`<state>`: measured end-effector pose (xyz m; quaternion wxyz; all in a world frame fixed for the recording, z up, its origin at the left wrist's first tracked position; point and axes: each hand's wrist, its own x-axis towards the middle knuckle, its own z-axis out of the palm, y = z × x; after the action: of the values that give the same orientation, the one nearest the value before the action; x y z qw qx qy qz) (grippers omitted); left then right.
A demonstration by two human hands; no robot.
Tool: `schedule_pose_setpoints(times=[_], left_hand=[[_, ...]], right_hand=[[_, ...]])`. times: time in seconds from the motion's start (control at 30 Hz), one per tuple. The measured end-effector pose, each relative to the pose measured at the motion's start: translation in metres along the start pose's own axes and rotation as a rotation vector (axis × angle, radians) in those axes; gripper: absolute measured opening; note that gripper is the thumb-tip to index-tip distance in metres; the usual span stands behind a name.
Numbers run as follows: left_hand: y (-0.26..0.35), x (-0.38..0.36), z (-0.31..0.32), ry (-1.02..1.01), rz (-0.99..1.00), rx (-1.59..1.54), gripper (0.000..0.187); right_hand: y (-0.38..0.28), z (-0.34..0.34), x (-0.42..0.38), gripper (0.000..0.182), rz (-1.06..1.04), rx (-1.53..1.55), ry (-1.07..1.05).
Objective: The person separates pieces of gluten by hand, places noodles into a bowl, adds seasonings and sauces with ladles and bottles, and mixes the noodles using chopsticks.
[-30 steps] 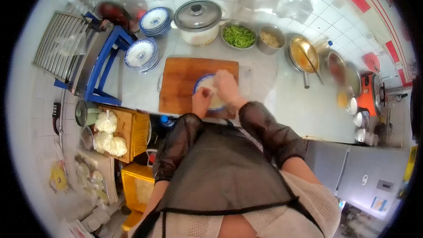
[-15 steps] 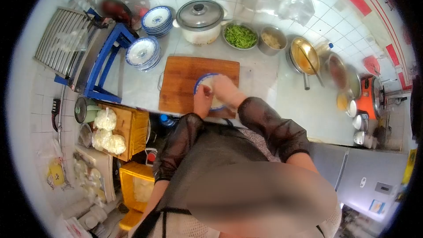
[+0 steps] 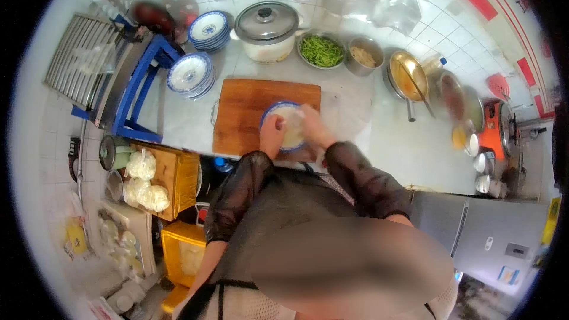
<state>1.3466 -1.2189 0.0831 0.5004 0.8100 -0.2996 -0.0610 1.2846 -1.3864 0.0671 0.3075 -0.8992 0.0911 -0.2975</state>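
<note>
A blue-rimmed plate (image 3: 291, 137) with pale contents rests on the front right part of the wooden cutting board (image 3: 240, 115). Over its left side, my left hand (image 3: 272, 134) has its fingers drawn together at something pale, too small to make out. My right hand (image 3: 314, 127) is above the right side of the plate, apart from the left one. Motion smears its fingers, so whether they hold anything is hidden.
Behind the board stand two stacks of plates (image 3: 191, 74), a lidded pot (image 3: 267, 47), a bowl of green vegetables (image 3: 320, 50) and a metal pot (image 3: 364, 56). A pan (image 3: 408, 76) is at right, a blue stand (image 3: 137, 95) at left.
My right hand has moved right, away from my left hand, showing more of the plate. My left hand stays at the plate's left side. The view has shifted slightly.
</note>
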Motion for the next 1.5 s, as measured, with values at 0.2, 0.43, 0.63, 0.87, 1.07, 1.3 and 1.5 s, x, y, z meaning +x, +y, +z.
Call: schedule_pose_setpoints(times=[0.2,0.43,0.63,0.87,1.07,1.3,1.5], left_hand=[[0.002,0.006,-0.019,0.008,-0.144,0.059,0.017],[0.006,0.002,-0.018,-0.018,-0.142,0.046,0.016],[-0.001,0.026,-0.023,0.025,0.232,0.240,0.015],[0.033,0.000,-0.053,-0.013,0.057,0.002,0.012],[0.037,-0.020,-0.065,-0.342,0.239,-0.054,0.010],[0.010,-0.027,-0.075,-0.507,0.322,0.097,0.006],[-0.014,-0.006,-0.056,-0.591,-0.093,0.651,0.024]], right_hand=[[0.012,-0.017,0.006,0.011,0.194,0.074,-0.160],[-0.002,-0.019,0.010,0.011,0.100,0.032,-0.205],[-0.022,-0.034,0.034,0.014,0.105,0.081,-0.223],[-0.013,-0.053,0.032,0.017,0.396,0.019,-0.291],[-0.081,-0.056,0.055,0.021,-0.114,0.099,-0.365],[-0.058,-0.062,0.042,0.016,-0.326,-0.667,-1.171],[-0.043,-0.039,0.064,0.022,-0.324,-0.413,-0.526]])
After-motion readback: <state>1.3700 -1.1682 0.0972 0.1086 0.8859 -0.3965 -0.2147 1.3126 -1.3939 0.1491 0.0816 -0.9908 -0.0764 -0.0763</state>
